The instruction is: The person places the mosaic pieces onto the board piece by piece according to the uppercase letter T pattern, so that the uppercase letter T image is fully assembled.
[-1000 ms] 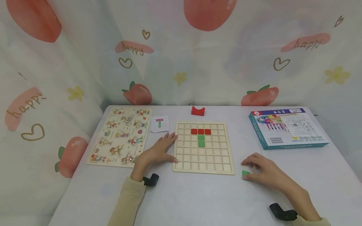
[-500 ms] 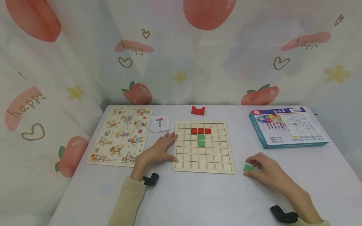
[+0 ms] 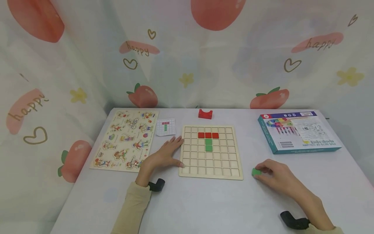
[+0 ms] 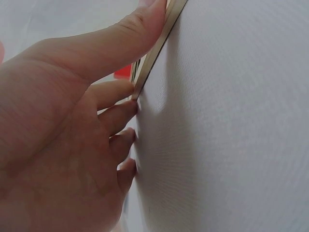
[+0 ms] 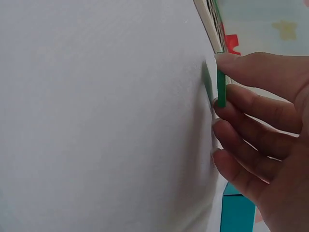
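A wooden grid board [image 3: 194,162] lies flat on the table, with three red squares [image 3: 208,135] in a row and two green squares [image 3: 208,145] below the middle one. My left hand [image 3: 162,157] rests at the board's left edge, thumb and fingers spread and touching it. To the right of the board, my right hand [image 3: 276,175] pinches a green square tile [image 3: 256,172] between thumb and fingers. In the right wrist view the thin tile [image 5: 221,82] is seen edge-on, close over the white tabletop.
A small pattern card [image 3: 165,127] lies behind my left hand, beside a picture puzzle board [image 3: 118,156] at left. A red notched block [image 3: 205,114] stands behind the grid board. At the back right lies a teal-edged box [image 3: 298,133].
My right hand has picked the green tile up from a looser hold, its fingers closing round it and drawing slightly back to the right. The left hand has stayed in place.
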Available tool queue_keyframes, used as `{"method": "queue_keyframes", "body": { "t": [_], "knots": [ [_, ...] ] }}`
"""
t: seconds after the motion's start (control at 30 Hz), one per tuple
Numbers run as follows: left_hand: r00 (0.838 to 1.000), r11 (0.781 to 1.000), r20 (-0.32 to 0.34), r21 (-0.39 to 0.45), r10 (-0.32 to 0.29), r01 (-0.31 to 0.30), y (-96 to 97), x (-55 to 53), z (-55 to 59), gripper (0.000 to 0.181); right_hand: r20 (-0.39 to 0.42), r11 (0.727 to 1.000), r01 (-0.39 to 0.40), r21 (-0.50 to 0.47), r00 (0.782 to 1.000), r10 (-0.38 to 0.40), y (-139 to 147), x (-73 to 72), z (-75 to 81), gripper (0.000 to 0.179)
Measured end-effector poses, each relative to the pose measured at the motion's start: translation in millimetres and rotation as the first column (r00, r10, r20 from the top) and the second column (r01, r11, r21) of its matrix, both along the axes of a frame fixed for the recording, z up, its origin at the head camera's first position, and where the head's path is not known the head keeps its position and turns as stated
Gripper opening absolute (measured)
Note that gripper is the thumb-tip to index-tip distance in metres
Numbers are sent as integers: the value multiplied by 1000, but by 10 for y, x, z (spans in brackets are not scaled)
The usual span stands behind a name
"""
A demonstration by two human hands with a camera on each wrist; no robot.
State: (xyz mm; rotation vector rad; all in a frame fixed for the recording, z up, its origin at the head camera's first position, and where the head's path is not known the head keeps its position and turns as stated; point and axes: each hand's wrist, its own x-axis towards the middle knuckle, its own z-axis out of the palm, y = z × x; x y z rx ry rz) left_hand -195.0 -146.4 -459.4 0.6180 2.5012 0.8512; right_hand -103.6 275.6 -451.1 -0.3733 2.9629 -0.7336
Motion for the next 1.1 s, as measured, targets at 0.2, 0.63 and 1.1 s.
{"method": "queue_keyframes", "body": {
  "t": [0.2, 0.63, 1.1],
  "knots": [
    [1000, 1000, -7, -4, -2, 2, -7, -10, -21, 104, -38, 999, -31, -34, 999, 30, -65, -91, 61, 23],
    [1000, 1000, 1, -21, 5, -5, -13, -29, -76, 106, -25, 987, -98, -125, 995, 95, -371, -335, 70, 25],
    [1000, 1000, 0, -25, 3, -3, -4, -17, -50, 106, -46, 968, -175, -178, 984, 170, -853, -550, 38, 25]
  ]
}}
